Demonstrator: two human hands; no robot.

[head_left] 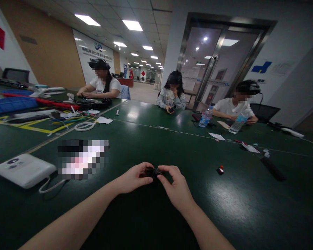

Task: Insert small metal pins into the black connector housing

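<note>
Green tabletop (156,139) spreads before you, a white device (24,170) at left. Your left hand (133,178) and right hand (176,184), almost closed, pinch a small black object (154,172) between them, low over the tabletop (contact unclear). One loosened pinch could drop it. Its long axis seems to run left to right; which end is front, I cannot tell.

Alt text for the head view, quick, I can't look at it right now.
A left hand and right hand together hold a small dark object over a dark green table. A white device lies to the left, a small red-and-black object to the right; three people sit beyond.
</note>
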